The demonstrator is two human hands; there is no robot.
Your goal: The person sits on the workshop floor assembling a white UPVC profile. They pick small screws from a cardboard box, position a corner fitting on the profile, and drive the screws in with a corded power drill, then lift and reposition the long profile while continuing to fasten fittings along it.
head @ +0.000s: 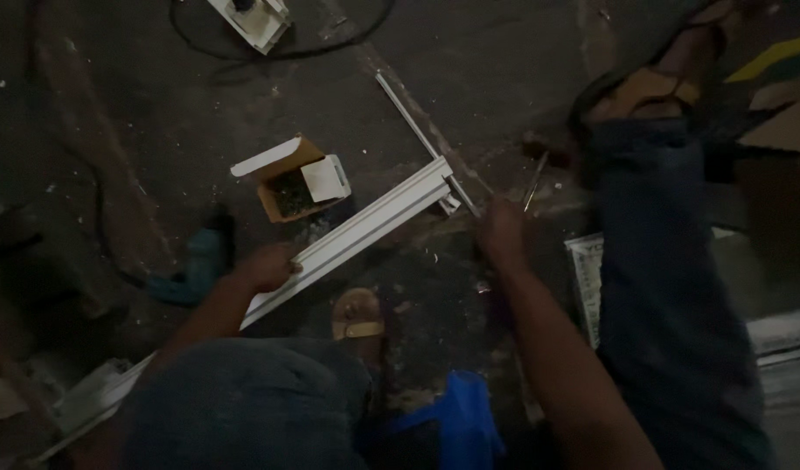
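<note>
Knee (243,400), left hand (267,265) on white rail (365,228)

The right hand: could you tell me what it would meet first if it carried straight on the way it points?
Probably the end of the long white metal profile; the right hand is beside it, depth unclear.

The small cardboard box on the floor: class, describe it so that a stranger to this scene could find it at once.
Start from the long white metal rail lying slantwise across the dark floor, with the left hand resting on it. Just above the rail's middle sits the small cardboard box. It alone is brown with white flaps folded open, showing dark small parts inside.
</note>
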